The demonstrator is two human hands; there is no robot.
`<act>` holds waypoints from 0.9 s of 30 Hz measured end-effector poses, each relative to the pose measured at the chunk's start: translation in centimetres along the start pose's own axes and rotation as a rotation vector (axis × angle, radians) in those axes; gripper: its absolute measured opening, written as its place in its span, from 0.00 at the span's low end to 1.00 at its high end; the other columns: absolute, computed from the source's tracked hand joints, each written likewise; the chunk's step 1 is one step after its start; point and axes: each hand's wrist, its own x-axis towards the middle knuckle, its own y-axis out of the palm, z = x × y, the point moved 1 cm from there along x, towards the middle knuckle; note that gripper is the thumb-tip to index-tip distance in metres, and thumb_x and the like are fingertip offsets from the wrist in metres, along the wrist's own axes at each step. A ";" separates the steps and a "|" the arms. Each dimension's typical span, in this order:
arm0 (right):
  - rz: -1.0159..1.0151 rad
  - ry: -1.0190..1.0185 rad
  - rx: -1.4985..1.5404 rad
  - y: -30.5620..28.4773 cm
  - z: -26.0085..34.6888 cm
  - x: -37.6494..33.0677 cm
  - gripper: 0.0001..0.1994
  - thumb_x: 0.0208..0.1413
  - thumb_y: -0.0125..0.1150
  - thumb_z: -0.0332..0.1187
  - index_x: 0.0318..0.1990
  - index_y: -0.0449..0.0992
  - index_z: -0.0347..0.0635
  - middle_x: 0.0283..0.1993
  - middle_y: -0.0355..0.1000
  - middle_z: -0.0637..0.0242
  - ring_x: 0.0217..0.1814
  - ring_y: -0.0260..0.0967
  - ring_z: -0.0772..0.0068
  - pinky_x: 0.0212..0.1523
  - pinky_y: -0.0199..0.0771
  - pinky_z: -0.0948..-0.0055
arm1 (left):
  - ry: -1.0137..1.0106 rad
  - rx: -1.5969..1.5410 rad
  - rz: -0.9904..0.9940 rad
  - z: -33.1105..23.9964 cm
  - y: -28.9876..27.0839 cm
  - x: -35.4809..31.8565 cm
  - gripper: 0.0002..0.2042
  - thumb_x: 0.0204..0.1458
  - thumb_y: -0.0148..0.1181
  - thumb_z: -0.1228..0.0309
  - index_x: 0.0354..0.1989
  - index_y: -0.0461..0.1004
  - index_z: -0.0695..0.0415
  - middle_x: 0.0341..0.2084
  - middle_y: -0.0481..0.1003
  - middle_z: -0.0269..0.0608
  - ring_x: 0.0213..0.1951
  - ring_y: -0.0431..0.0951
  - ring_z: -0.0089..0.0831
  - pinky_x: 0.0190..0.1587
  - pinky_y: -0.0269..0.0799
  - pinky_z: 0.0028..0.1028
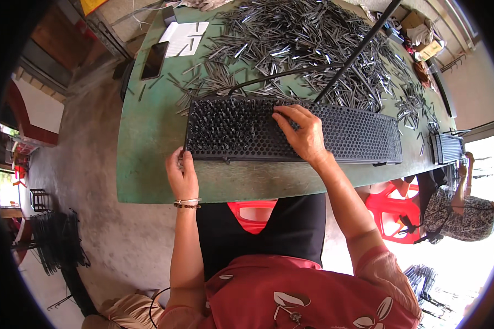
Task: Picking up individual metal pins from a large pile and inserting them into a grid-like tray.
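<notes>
Black perforated tray [357, 133]: left grip [182, 178] pinching corner; right grip [304, 137] atop, hold unclear; white sheet [175, 45] illegible.

With my left hand [182, 176] I touch the lower left corner of a long black tray [362, 134], which is full of small holes. My right hand [307, 137] is above its middle, with the fingertips close to the holes (whether they pinch something, I cannot tell). Many short black pieces [225, 123] stand crowded in the left part of the tray. Behind it, a big heap of dark thin strips [291, 41] spreads on the green table [153, 181], and near its left side lie white paper [186, 38] and a dark phone [155, 60]. At my right, another person [461, 214] is beside a red stool [392, 214].
</notes>
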 end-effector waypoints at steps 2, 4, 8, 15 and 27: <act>-0.027 -0.142 -0.051 0.2 -0.1 -0.2 0.09 0.48 0.63 0.26 0.38 0.78 0.37 0.35 0.72 0.60 0.33 0.71 0.62 0.34 0.72 0.72 | -0.078 0.025 0.034 0.2 -0.1 0.2 0.11 0.55 0.55 0.68 0.43 0.72 0.62 0.37 0.68 0.35 0.32 0.67 0.20 0.36 0.65 0.20; -0.018 -0.139 -0.079 0.3 -0.2 -0.4 0.09 0.48 0.63 0.26 0.38 0.78 0.37 0.37 0.71 0.60 0.34 0.71 0.62 0.35 0.72 0.71 | -0.107 0.048 0.036 0.2 -0.2 0.2 0.12 0.55 0.57 0.66 0.40 0.73 0.63 0.35 0.70 0.37 0.33 0.68 0.22 0.36 0.66 0.22; 0.042 -0.177 -0.203 0.4 -0.1 -0.3 0.09 0.48 0.64 0.26 0.38 0.78 0.37 0.39 0.69 0.60 0.38 0.71 0.62 0.37 0.72 0.69 | -0.071 0.075 0.019 1.4 -0.4 0.4 0.13 0.55 0.57 0.65 0.39 0.73 0.64 0.34 0.71 0.38 0.35 0.70 0.23 0.37 0.67 0.24; -0.162 -0.049 -0.134 -2.1 0.7 -1.2 0.12 0.48 0.63 0.23 0.42 0.77 0.38 0.40 0.71 0.59 0.40 0.71 0.65 0.40 0.71 0.73 | -0.204 -0.139 0.040 0.7 -0.3 0.3 0.14 0.55 0.57 0.64 0.39 0.72 0.65 0.29 0.72 0.33 0.32 0.70 0.21 0.36 0.67 0.23; -0.439 0.992 -0.389 -25.6 -20.9 -13.6 0.24 0.56 0.54 0.49 0.44 0.76 0.32 0.37 0.75 0.55 0.36 0.70 0.66 0.41 0.67 0.69 | -0.342 -0.403 0.101 1.0 -0.7 0.9 0.09 0.53 0.60 0.66 0.33 0.73 0.59 0.25 0.69 0.26 0.26 0.65 0.14 0.27 0.61 0.17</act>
